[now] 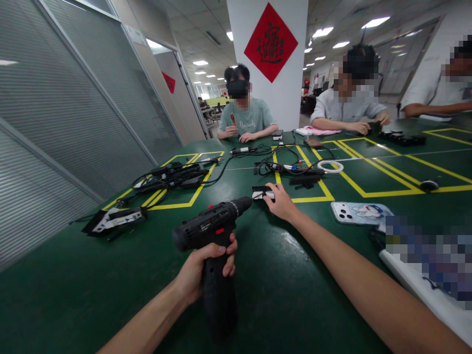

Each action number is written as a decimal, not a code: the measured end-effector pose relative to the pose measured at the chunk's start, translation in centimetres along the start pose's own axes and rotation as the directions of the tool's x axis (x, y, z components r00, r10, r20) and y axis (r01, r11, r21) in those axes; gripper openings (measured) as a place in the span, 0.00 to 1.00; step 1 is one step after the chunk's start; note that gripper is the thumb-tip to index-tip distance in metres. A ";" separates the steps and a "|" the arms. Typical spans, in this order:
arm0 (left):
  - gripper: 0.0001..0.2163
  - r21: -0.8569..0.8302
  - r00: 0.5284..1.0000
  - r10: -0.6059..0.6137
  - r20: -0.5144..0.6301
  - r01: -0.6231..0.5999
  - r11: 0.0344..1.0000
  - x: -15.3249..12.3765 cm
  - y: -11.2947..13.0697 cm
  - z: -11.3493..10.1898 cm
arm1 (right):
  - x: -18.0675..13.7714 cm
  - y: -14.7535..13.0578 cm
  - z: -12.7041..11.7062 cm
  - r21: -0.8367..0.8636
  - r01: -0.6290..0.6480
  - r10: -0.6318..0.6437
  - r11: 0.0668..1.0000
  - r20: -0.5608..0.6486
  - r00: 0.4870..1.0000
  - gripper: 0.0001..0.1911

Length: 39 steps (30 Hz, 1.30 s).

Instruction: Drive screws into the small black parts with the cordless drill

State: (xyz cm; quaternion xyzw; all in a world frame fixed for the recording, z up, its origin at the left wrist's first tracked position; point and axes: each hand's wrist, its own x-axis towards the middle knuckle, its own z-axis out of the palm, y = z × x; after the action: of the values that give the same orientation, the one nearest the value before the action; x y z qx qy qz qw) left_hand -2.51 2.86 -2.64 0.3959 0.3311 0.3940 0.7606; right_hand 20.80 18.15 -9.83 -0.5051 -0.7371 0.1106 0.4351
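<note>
My left hand (201,273) is wrapped round the grip of a black cordless drill (206,223) with red buttons. The drill's chuck points right and away, close to a small black and white part (262,192) on the green table. My right hand (280,201) has its fingers closed on that part and presses it at the tabletop. What kind of part it is, I cannot make out. Whether a bit in the chuck touches the part is too small to tell.
Black cables and adapters (173,174) lie in a heap at left, near a black and white piece (118,219). More cables (283,167) and a white ring (331,167) lie beyond my right hand. A phone (361,213) rests at right. Several people sit across the table (110,285).
</note>
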 end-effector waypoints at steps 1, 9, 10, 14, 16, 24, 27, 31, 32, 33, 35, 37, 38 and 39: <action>0.10 0.004 1.000 0.003 -0.003 -0.003 1.000 0.0 0.0 0.0 | 0.0 0.0 0.0 -0.001 -0.003 0.003 1.000 0.003 1.000 0.21; 0.11 0.006 1.000 -0.002 0.006 0.002 1.000 0.0 -0.1 -0.2 | -0.1 -0.1 -0.2 -0.004 -0.005 0.005 1.000 0.008 1.000 0.22; 0.11 0.004 1.000 -0.003 0.006 0.003 1.000 0.0 -0.1 -0.3 | -0.1 -0.1 -0.2 -0.005 -0.009 0.009 1.000 0.008 1.000 0.22; 0.11 -0.009 1.000 -0.004 0.006 0.004 1.000 0.1 -0.1 -0.2 | -0.1 -0.1 -0.2 -0.008 -0.021 0.021 1.000 0.007 1.000 0.22; 0.10 -0.019 1.000 -0.002 0.008 0.002 1.000 0.1 -0.1 -0.1 | -0.1 0.0 -0.2 -0.009 -0.019 0.019 1.000 0.008 1.000 0.22; 0.11 -0.031 1.000 -0.016 -0.006 0.016 0.999 0.1 -0.3 -0.2 | 0.0 0.3 0.0 -0.027 -0.012 0.012 1.000 0.000 1.000 0.22; 0.10 -0.029 1.000 -0.016 -0.002 0.015 0.999 0.2 -0.2 -0.2 | 0.0 0.4 0.1 -0.028 -0.014 0.014 1.000 0.001 1.000 0.22; 0.10 -0.013 1.000 -0.006 0.000 0.006 1.000 0.2 -0.2 -0.1 | -0.1 0.4 0.0 -0.025 -0.010 0.010 1.000 0.005 1.000 0.22; 0.10 -0.010 1.000 -0.004 0.000 0.004 1.000 0.2 -0.2 -0.1 | -0.1 0.4 0.0 -0.024 -0.011 0.011 1.000 0.007 1.000 0.22; 0.10 -0.009 1.000 -0.002 0.000 0.002 1.000 0.2 -0.2 0.0 | -0.1 0.3 0.0 -0.023 -0.013 0.013 1.000 0.008 1.000 0.22; 0.10 -0.011 1.000 -0.001 -0.001 0.001 1.000 0.1 -0.1 0.0 | -0.1 0.3 0.0 -0.021 -0.014 0.014 1.000 0.010 1.000 0.22; 0.10 -0.019 1.000 -0.008 -0.001 0.007 1.000 0.1 -0.1 0.1 | -0.1 0.2 0.0 -0.021 -0.015 0.015 1.000 0.010 1.000 0.22; 0.09 -0.024 1.000 -0.012 -0.001 0.012 1.000 0.1 -0.1 0.1 | -0.1 0.2 0.0 -0.021 -0.016 0.016 1.000 0.009 1.000 0.22; 0.09 -0.026 1.000 -0.017 0.001 0.017 1.000 0.1 0.0 0.1 | -0.1 0.2 0.0 -0.022 -0.016 0.016 1.000 0.008 1.000 0.22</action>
State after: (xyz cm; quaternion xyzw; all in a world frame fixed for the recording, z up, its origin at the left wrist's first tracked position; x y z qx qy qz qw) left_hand -2.35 2.87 -2.62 0.3831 0.3290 0.3918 0.7691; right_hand 20.97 18.18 -9.96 -0.5151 -0.7360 0.1082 0.4257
